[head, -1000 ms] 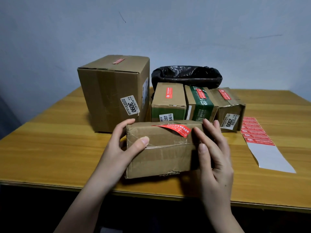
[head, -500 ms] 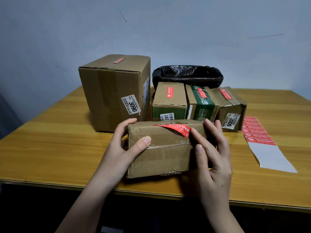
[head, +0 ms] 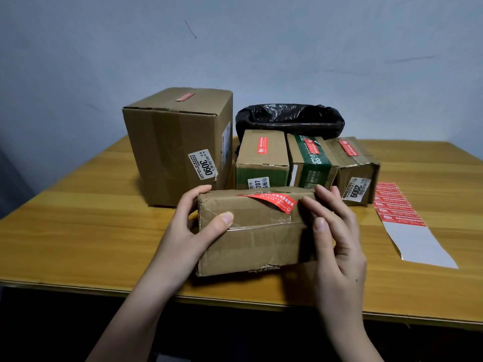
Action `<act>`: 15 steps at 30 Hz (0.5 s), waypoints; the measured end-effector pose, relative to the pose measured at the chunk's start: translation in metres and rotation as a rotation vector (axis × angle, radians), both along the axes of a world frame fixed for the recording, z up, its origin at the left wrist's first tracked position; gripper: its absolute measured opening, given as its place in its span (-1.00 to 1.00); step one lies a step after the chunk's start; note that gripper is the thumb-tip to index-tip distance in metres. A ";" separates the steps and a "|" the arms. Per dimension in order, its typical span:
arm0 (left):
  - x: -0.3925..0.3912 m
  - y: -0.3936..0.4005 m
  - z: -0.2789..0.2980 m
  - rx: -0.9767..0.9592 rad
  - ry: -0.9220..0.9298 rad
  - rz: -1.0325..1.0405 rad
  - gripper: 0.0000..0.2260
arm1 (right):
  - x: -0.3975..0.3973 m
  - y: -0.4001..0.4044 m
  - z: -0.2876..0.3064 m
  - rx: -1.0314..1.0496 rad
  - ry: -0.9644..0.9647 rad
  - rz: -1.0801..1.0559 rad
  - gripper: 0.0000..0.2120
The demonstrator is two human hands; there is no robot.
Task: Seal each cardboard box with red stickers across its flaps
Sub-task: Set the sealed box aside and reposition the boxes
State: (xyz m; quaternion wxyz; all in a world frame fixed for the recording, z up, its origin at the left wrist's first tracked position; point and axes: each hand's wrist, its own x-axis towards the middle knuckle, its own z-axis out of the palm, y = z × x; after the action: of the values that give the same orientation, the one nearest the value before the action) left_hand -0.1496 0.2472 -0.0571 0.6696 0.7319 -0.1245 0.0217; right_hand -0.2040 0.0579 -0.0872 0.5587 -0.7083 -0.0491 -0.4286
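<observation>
Left hand (head: 188, 231) fingers clamped on taped cardboard box (head: 251, 231) | right hand (head: 337, 231) fingers spread against its end, unchanged | red sticker (head: 271, 201) (corner lifted) | tabletop (head: 78, 244)

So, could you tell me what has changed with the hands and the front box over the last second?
Very little. The right hand slid its index finger slightly left along the front box, towards the loose end of the red sticker. The left hand kept its grip on the box's left end. The sticker still curls up at its right end, and the sticker sheet and the sealed boxes behind did not move.
</observation>
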 end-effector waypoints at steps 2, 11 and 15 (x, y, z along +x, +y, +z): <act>0.000 0.000 0.000 0.001 -0.001 -0.004 -0.35 | 0.001 0.000 -0.001 -0.022 -0.008 -0.017 -0.71; 0.001 0.000 0.000 -0.001 -0.011 -0.003 -0.35 | 0.003 0.003 -0.005 -0.099 -0.023 -0.069 -0.69; 0.001 -0.001 0.000 -0.001 -0.020 -0.002 -0.36 | 0.003 0.002 -0.005 -0.106 -0.023 -0.076 -0.70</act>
State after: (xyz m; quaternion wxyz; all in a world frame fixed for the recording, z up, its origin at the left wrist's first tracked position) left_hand -0.1485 0.2458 -0.0573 0.6689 0.7310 -0.1318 0.0282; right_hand -0.2014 0.0604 -0.0923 0.5031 -0.7333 -0.0516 -0.4544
